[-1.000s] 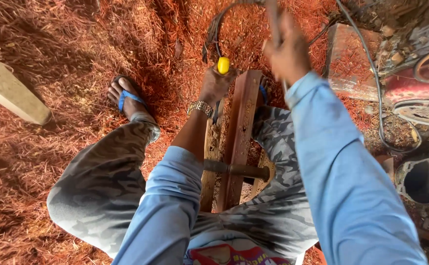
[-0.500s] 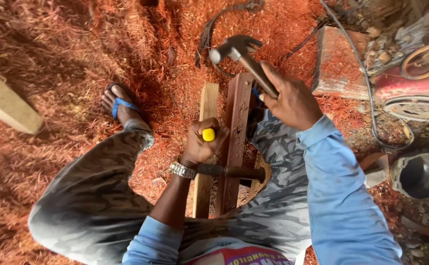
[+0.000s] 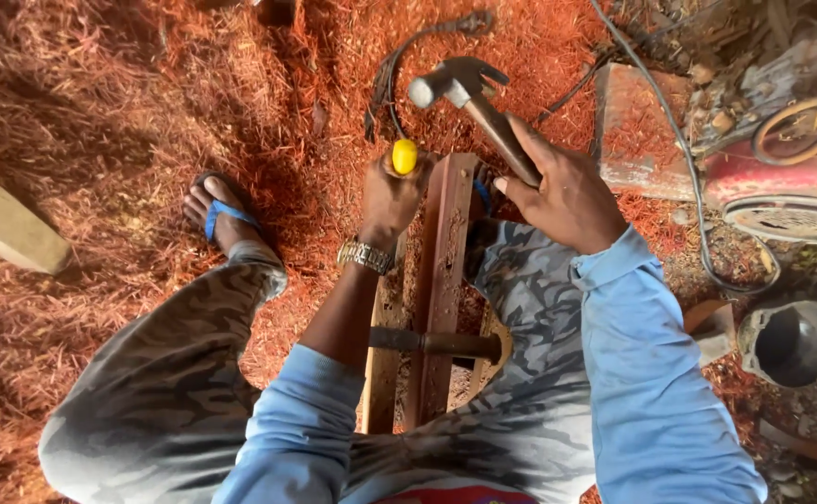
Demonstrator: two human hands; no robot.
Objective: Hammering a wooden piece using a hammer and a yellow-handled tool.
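Observation:
My left hand (image 3: 391, 199) grips a tool with a yellow-capped handle (image 3: 405, 156), held upright against the far end of a reddish wooden bar (image 3: 438, 280). My right hand (image 3: 565, 194) holds a claw hammer (image 3: 460, 86) by its wooden handle, with the metal head raised just above and to the right of the yellow cap. The bar lies between my knees next to a paler plank (image 3: 380, 359), and a dark metal clamp bar (image 3: 432, 343) crosses both. The tool's blade is hidden behind my left hand.
Red wood shavings (image 3: 100, 121) cover the ground. My foot in a blue-strapped sandal (image 3: 217, 215) rests to the left. A pale timber (image 3: 2, 224) lies at far left. Cables (image 3: 698, 187), a red machine (image 3: 782, 177) and a grey pipe opening (image 3: 791, 341) crowd the right.
My left hand moved the yellow-capped tool back up to the far end of the bar. The hammer stays raised in my right hand, shifted slightly.

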